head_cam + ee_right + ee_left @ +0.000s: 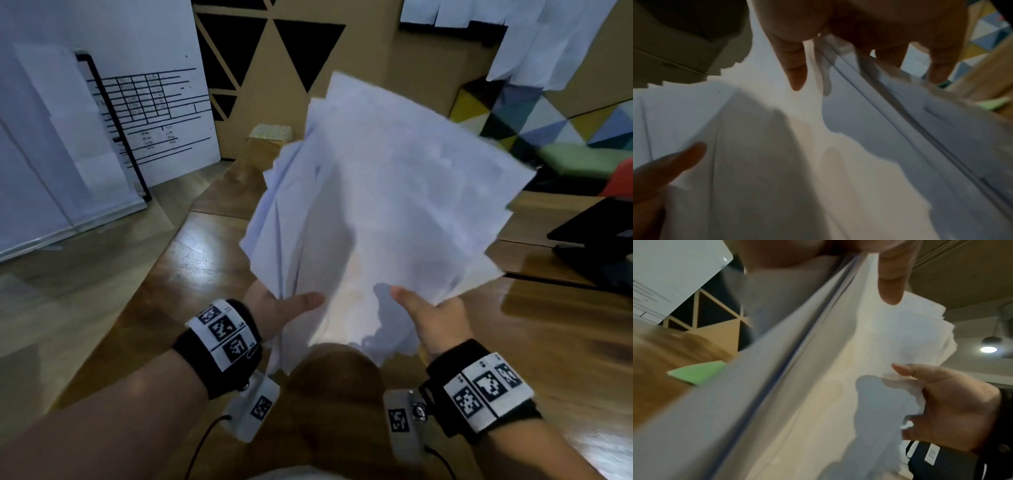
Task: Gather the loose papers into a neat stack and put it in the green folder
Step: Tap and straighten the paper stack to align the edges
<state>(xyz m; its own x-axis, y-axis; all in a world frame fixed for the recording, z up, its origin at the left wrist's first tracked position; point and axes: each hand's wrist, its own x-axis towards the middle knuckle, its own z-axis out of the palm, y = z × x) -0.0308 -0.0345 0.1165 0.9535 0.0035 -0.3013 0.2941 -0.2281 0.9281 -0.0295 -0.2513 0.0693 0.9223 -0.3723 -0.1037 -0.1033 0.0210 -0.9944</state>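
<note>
A loose, uneven bundle of white papers [394, 205] is held up, tilted and fanned out, above the wooden table [205, 260]. My left hand [287, 308] grips its lower left edge, thumb on top. My right hand [431, 318] grips the lower right edge the same way. In the left wrist view my left thumb [890, 288] presses on the top sheet and the sheet edges [797, 345] look staggered. A green folder corner [698, 372] lies on the table beyond the papers and also shows in the right wrist view [995, 104]. The papers hide it in the head view.
A white board with printed lines [154, 113] leans at the left. A cardboard wall with black triangles [281, 54] stands behind the table. A black laptop [592, 240] sits on the table at the right, with a red object [621, 181] behind it.
</note>
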